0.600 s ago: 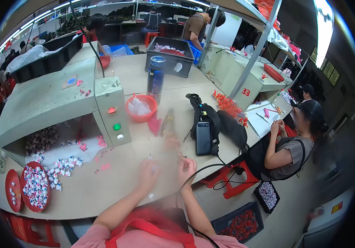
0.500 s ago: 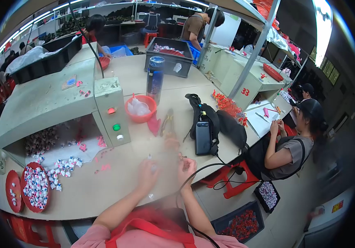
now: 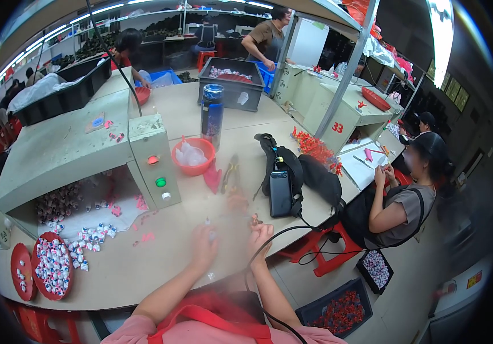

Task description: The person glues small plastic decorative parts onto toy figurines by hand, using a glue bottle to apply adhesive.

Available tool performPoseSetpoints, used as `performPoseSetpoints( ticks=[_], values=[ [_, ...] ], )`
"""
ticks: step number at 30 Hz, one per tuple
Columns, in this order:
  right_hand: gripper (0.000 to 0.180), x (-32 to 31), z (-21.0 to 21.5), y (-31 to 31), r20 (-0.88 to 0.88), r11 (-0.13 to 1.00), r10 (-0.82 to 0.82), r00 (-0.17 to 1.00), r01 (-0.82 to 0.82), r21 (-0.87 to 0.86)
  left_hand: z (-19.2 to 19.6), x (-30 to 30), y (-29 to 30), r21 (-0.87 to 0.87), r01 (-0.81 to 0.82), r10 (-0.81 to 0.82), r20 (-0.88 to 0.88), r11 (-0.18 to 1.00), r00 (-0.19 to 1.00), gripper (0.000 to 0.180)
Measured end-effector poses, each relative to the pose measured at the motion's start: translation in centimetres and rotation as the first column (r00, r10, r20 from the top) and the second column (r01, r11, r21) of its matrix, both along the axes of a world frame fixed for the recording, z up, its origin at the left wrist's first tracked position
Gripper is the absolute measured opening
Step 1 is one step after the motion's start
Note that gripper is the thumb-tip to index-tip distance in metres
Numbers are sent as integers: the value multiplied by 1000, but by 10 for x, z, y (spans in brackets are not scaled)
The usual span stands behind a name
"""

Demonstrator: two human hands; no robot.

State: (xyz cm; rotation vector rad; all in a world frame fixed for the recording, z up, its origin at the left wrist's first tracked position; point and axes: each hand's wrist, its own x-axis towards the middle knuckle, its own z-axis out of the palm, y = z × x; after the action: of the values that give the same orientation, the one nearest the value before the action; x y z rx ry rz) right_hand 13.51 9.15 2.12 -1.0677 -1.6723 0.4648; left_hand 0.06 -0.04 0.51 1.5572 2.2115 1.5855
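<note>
Two hands, left hand and right hand, each grip closed on one small piece.

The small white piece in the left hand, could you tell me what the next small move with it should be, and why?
Probably bring the two hands together. The left hand pinches the small white piece upright above the table, and the right hand holds a small dark bit beside it, with a gap between them. Both are raised and face each other, so closing that gap looks like the natural step.
</note>
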Motion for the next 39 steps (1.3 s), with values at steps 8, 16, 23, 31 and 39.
performPoseSetpoints(
  ticks=[8, 16, 23, 31, 39],
  values=[
    [19, 3, 2, -1, 75, 989, 27, 997, -16, -147, 1, 0, 0, -16, -10, 10, 10, 1000, 1000, 36],
    [13, -1, 1, 0, -44, 999, 41, 998, -40, 16, -5, -1, 0, -2, -25, 25, 8, 1000, 1000, 34],
    [14, -1, -5, 2, -49, 996, 45, 998, -49, -79, -4, -3, 0, -7, -40, 40, 4, 999, 999, 35],
    [16, -1, 1, 3, -10, 998, 43, 999, -44, -37, -1, -3, 2, -29, -35, 35, 7, 999, 999, 39],
    [19, -1, 3, 3, -5, 993, 8, 1000, -8, -114, 1, -4, 2, -40, -35, 35, 11, 999, 999, 43]
  ],
)
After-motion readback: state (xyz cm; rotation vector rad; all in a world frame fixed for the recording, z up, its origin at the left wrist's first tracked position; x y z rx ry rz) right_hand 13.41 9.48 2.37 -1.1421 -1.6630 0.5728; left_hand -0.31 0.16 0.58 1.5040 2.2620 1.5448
